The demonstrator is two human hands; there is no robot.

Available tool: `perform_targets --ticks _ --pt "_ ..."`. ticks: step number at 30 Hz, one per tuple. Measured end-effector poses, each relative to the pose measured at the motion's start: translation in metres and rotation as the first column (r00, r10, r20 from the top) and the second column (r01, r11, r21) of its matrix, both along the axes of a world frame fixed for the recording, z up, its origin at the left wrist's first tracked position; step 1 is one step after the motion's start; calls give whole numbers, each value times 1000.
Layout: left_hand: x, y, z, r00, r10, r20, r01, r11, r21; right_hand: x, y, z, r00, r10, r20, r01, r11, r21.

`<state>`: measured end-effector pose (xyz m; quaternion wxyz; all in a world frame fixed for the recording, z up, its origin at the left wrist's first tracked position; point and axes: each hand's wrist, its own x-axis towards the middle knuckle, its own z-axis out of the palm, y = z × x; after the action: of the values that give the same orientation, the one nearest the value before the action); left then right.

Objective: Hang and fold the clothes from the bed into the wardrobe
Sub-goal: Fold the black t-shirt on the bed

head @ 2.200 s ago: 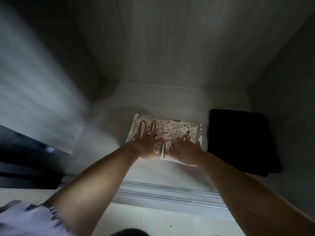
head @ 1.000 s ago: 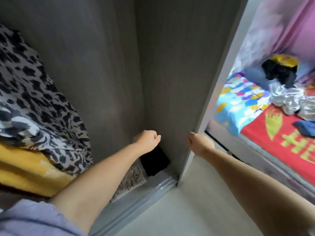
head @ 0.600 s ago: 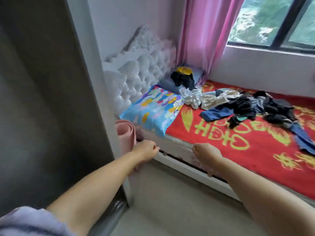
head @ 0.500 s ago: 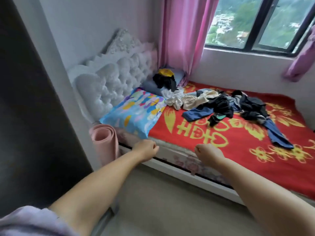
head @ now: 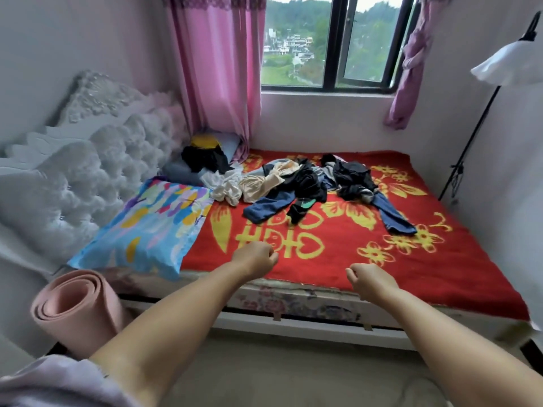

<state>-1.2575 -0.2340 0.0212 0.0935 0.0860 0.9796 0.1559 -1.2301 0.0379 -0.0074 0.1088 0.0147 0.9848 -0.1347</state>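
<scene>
From the head camera, we are holding two bare hands out over the near edge of one bed (head: pixel 293 301). Our left hand (head: pixel 255 260) is hanging with its fingers loosely curled and gripping nothing; our right hand (head: pixel 368 279) is doing the same, also carrying nothing. Both are hovering above the red blanket (head: pixel 338 259), which is showing large yellow characters just beyond our left hand; we are reading them as a doubled decorative character, though we cannot tell more. Yellow flowers are lying beyond our right hand.

The clothes (head: pixel 305 183) are sitting in one loose heap well ahead of both hands, toward the far side of the bed; we cannot count the pieces exactly, but we are making out pale, black and blue garments, with one blue leg (head: pixel 392 215) trailing toward the right. One more dark and yellow bundle (head: pixel 204 154) is lying farther left, by the pink curtain (head: pixel 217 69).

Left of our left hand, one colourful pillow (head: pixel 147 227) is resting against the tufted headboard (head: pixel 73 177). One rolled pink mat (head: pixel 73 309) is standing nearest our left forearm.
</scene>
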Motion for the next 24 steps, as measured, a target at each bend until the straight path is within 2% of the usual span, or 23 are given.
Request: perform_targets --ticks 5,9,17,24 --pt "-66 16 -14 999 -27 20 27 1000 -11 -70 3 -7 999 -11 32 12 999 -51" --pt "-142 20 -22 1000 -18 14 17 1000 11 -148 5 -11 1000 -3 -4 2 999 -43" --pt "-285 49 -46 995 -50 84 54 998 -41 -259 39 -29 991 -120 -63 118 993 -30" --pt "-362 103 -97 971 -115 208 125 992 -32 -333 98 -78 977 -201 75 200 980 16"
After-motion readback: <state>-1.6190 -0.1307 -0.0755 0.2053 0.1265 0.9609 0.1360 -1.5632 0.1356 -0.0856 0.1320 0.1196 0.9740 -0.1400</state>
